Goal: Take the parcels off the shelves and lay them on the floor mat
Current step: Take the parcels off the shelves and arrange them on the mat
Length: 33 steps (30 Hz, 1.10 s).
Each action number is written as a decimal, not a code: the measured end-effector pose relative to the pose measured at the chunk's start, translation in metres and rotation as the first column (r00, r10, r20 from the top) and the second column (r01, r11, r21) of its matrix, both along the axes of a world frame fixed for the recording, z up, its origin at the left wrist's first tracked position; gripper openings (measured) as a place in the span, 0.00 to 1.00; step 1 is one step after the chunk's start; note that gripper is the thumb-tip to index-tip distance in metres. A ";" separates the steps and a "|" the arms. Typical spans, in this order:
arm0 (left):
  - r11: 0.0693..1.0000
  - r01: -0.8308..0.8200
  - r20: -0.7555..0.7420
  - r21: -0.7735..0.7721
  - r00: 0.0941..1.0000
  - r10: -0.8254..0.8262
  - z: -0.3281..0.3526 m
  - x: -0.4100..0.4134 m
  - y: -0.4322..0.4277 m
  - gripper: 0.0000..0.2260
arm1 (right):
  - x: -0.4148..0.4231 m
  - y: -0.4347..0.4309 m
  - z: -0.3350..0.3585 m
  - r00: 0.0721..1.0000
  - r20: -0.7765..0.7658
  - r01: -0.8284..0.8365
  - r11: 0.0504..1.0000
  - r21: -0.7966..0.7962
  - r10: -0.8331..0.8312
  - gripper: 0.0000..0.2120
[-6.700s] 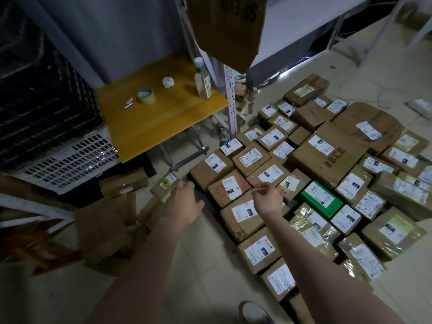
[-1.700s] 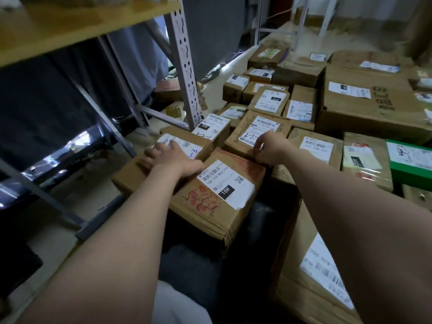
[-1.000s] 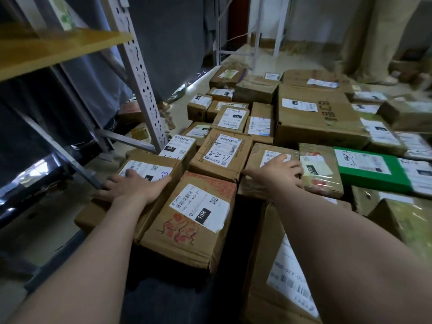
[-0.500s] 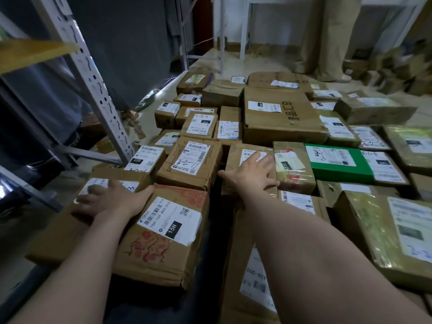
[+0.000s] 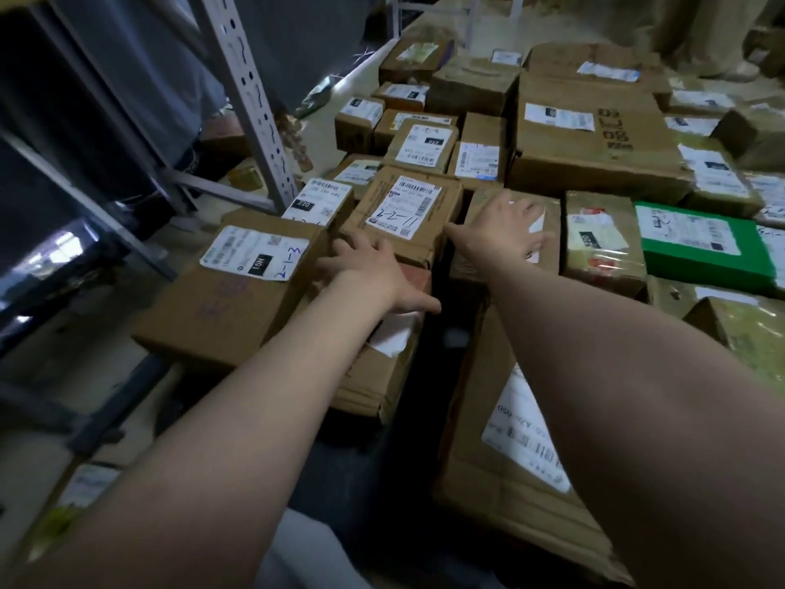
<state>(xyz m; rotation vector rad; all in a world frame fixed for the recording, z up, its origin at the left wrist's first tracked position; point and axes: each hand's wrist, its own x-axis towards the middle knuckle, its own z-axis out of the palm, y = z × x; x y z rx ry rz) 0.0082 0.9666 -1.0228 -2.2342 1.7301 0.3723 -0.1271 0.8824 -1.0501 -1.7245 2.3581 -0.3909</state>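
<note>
My left hand [image 5: 374, 269] lies open, fingers spread, on a brown cardboard parcel with a white label [image 5: 374, 384]. My right hand [image 5: 505, 231] rests flat on another brown carton [image 5: 480, 204]. Both 2 parcels sit, I think, on the dark floor mat [image 5: 429, 367].

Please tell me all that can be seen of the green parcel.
The green parcel is a flat box, bright green on top and on its near side, with a large white printed label bearing pen marks. It lies flat at the right among brown cartons, close beside a film-wrapped parcel on its left. Nothing rests on it.
</note>
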 end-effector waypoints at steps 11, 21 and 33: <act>0.972 -0.226 -0.122 0.069 0.965 0.233 -0.001 0.002 0.011 0.65 | 0.022 -0.004 0.003 0.971 0.175 -0.146 0.984 -0.097 0.162 0.37; 0.988 -0.112 -0.078 0.110 0.990 0.121 -0.005 -0.031 0.029 0.70 | 0.003 -0.006 0.004 0.935 0.342 -0.082 0.995 -0.049 0.094 0.33; 0.802 0.562 -0.032 0.202 0.822 -0.568 0.017 -0.004 0.049 0.71 | -0.003 -0.005 0.008 0.880 0.454 -0.124 0.990 -0.066 0.140 0.19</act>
